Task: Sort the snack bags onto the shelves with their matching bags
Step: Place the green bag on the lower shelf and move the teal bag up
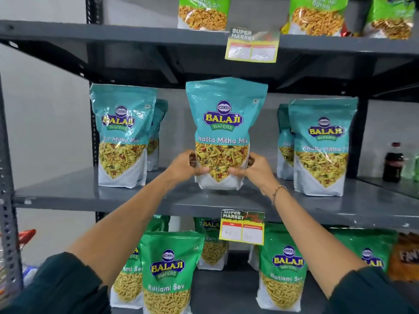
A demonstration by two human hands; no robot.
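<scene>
A teal Khatta Mitha Mix bag (pixel 223 123) stands upright in the middle of the grey middle shelf (pixel 74 196). My left hand (pixel 184 167) grips its lower left side and my right hand (pixel 258 169) grips its lower right side, thumbs on the front. Matching teal bags stand to the left (pixel 122 132) and to the right (pixel 322 143) on the same shelf, each with another teal bag behind it. Whether the held bag's base rests on the shelf I cannot tell.
Green Ratlami Sev bags (pixel 169 270) fill the lower shelf. Light-green bags (pixel 204 12) stand on the top shelf. Yellow price tags (pixel 252 45) hang from the shelf edges. A dark soda bottle (pixel 393 163) stands at the far right of the middle shelf.
</scene>
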